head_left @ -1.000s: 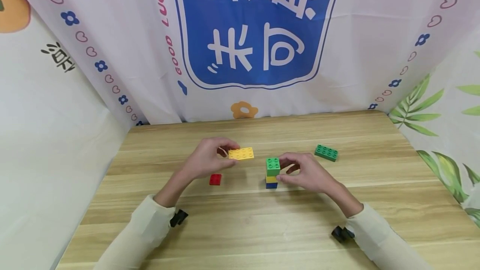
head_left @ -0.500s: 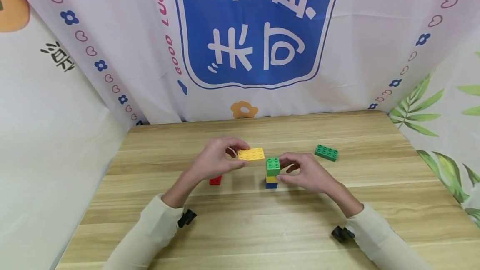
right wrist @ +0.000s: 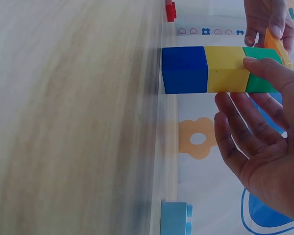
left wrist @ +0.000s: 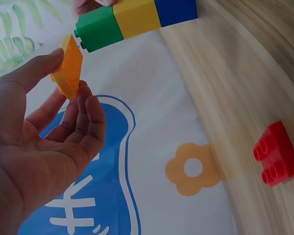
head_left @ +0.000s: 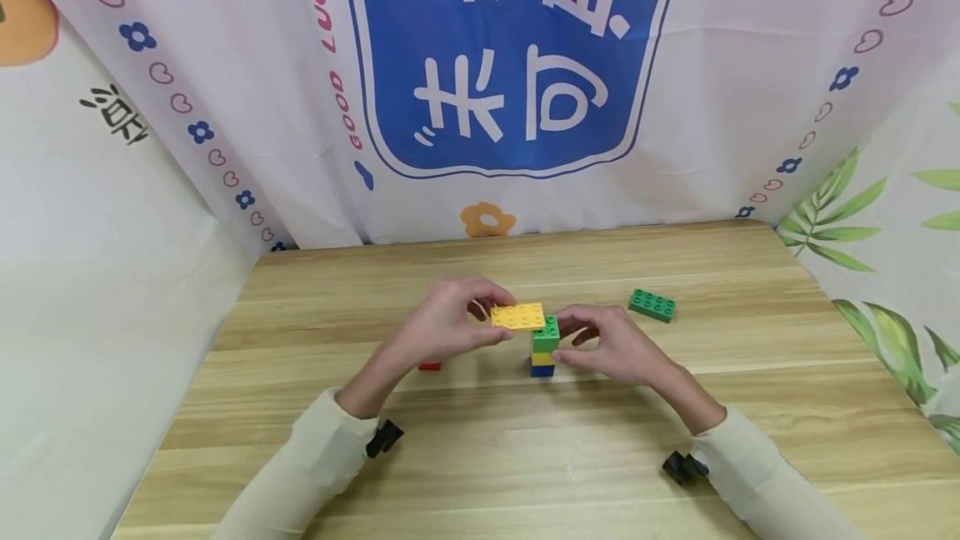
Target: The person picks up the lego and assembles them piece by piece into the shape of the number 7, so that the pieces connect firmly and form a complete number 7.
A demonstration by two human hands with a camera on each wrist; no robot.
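My left hand (head_left: 448, 322) pinches a thin yellow building brick (head_left: 517, 316) with rows of studs by its left end, between thumb and fingers. Its free end hangs just over the green top brick (head_left: 545, 339) of an upright stack; in the left wrist view a small gap separates the yellow brick (left wrist: 71, 66) from the green brick's studs. Below the green brick come a yellow brick (right wrist: 228, 69) and a blue brick (right wrist: 184, 70), which stands on the table. My right hand (head_left: 617, 344) holds the stack from the right, with the thumb on its near side.
A small red brick (left wrist: 278, 154) lies on the wooden table (head_left: 480, 457) to the left, partly hidden by my left hand in the head view. Farther back on the right lies a dark green brick (head_left: 652, 305). A printed curtain (head_left: 697, 123) hangs behind the table.
My left hand has moved right with the thin yellow brick, from beside the stack to over its green top. The right hand and the stack have stayed in place.
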